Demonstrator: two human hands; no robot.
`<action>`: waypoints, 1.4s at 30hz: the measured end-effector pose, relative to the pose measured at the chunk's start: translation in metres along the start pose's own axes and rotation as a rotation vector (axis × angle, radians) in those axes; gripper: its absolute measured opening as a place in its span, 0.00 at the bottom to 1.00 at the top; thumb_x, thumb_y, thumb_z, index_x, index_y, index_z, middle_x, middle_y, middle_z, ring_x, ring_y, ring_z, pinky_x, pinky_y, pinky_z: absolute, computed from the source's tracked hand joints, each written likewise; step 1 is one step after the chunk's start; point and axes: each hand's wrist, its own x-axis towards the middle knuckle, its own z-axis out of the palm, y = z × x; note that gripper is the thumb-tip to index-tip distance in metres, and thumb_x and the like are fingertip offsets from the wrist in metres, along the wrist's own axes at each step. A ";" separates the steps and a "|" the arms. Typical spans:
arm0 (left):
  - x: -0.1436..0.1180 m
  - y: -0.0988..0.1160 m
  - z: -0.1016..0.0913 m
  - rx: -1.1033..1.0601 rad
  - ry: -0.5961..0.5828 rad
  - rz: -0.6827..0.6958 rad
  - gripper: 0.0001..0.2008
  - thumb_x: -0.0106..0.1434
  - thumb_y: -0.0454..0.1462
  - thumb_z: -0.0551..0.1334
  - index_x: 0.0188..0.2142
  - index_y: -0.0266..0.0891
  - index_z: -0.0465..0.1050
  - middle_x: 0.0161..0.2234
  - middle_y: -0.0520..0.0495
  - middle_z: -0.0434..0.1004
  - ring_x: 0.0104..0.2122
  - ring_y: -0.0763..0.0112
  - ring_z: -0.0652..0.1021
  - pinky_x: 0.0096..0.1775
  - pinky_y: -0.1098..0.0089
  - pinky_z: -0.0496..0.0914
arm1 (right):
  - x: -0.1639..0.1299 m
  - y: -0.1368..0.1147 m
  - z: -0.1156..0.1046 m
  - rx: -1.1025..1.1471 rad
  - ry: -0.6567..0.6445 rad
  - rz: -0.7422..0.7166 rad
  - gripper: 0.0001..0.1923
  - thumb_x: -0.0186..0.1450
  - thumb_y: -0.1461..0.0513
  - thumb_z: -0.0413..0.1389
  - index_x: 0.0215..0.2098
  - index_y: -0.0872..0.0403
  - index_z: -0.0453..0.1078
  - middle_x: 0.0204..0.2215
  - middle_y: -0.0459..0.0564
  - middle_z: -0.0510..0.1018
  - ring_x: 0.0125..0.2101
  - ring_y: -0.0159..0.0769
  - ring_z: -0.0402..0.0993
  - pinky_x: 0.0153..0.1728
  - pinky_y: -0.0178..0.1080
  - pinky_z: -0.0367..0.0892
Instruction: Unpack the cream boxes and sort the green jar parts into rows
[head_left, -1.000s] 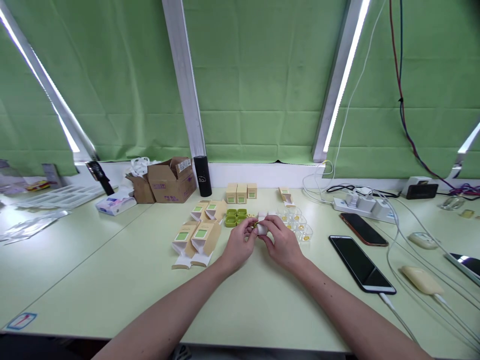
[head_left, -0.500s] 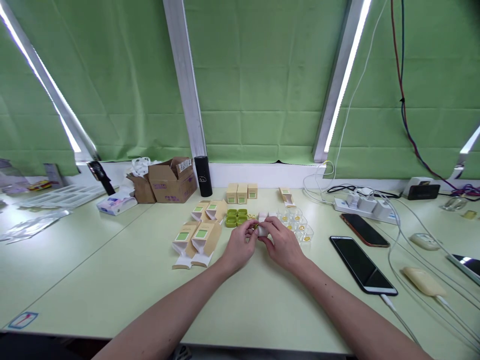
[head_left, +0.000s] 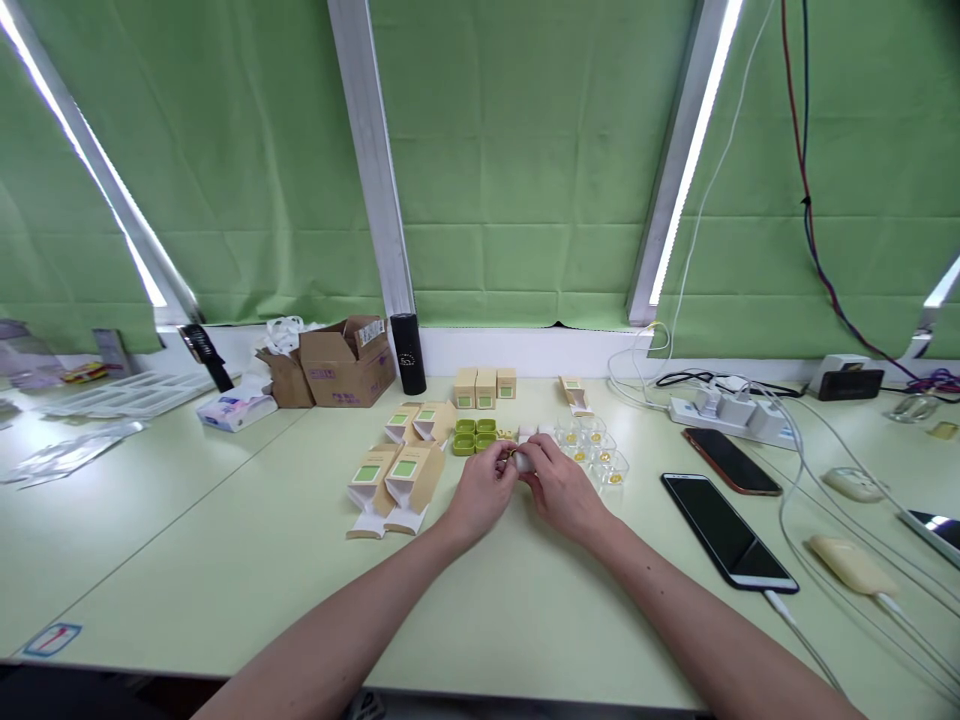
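First, we list the table (head_left: 225, 580), with a sticker (head_left: 52, 640) by its front edge, left. Next, a beige device (head_left: 853, 565) on a cable, right, and a pale-edged phone (head_left: 729, 530), also cabled.

Item: our left hand (head_left: 480, 495), thumb and forefinger drawn nearly together on the left side of a white piece (head_left: 523, 463). Item: our right hand (head_left: 564, 488), fingertips and thumb pinched close on the piece's right side. We hold the piece between both hands, just above the table, mid-way across; its finer detail is hidden by our fingers.

Left of the hands, we count four open cartons (head_left: 414, 480) with green labels; just beyond the left fingers, four green cups (head_left: 464, 449) in a block. Beside the right hand, clear boxes (head_left: 602, 452) with yellow contents.

Further off, we enter a dark phone (head_left: 731, 460), a power strip (head_left: 739, 418) with plugs, a tissue pack (head_left: 236, 410), three closed boxes (head_left: 485, 387) in a row, a brown box (head_left: 347, 365) and a black bottle (head_left: 407, 353), upright. Last, green blinds (head_left: 517, 150).
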 end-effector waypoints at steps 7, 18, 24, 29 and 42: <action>0.001 -0.003 -0.007 0.078 -0.049 0.019 0.15 0.68 0.40 0.62 0.52 0.41 0.77 0.48 0.42 0.82 0.43 0.60 0.81 0.48 0.59 0.75 | -0.003 0.009 0.000 0.255 0.055 0.095 0.12 0.72 0.65 0.53 0.53 0.51 0.66 0.48 0.56 0.73 0.43 0.43 0.76 0.43 0.47 0.77; 0.002 -0.002 -0.009 0.076 -0.024 0.043 0.20 0.63 0.45 0.69 0.52 0.42 0.76 0.50 0.42 0.81 0.47 0.58 0.78 0.48 0.60 0.71 | 0.002 0.007 -0.002 0.483 0.142 0.284 0.11 0.70 0.58 0.55 0.49 0.49 0.73 0.44 0.52 0.78 0.40 0.41 0.75 0.33 0.40 0.73; 0.003 0.003 -0.008 0.058 0.006 0.007 0.19 0.62 0.43 0.69 0.51 0.40 0.76 0.49 0.42 0.82 0.46 0.58 0.78 0.47 0.60 0.71 | 0.004 0.003 0.001 0.732 0.168 0.431 0.17 0.69 0.49 0.58 0.48 0.50 0.74 0.44 0.52 0.80 0.44 0.43 0.77 0.45 0.46 0.73; 0.003 -0.002 -0.007 0.012 0.036 0.012 0.19 0.61 0.41 0.69 0.51 0.40 0.76 0.49 0.41 0.82 0.46 0.59 0.79 0.47 0.59 0.72 | 0.007 0.006 0.003 1.028 0.218 0.560 0.23 0.63 0.44 0.63 0.47 0.50 0.77 0.43 0.52 0.83 0.41 0.43 0.77 0.43 0.45 0.72; 0.008 -0.014 -0.009 -0.155 0.192 -0.013 0.22 0.61 0.40 0.70 0.53 0.39 0.73 0.50 0.39 0.80 0.51 0.57 0.79 0.49 0.59 0.74 | 0.009 0.019 -0.010 1.604 0.376 0.837 0.20 0.57 0.48 0.70 0.40 0.52 0.79 0.44 0.52 0.83 0.38 0.40 0.77 0.31 0.38 0.70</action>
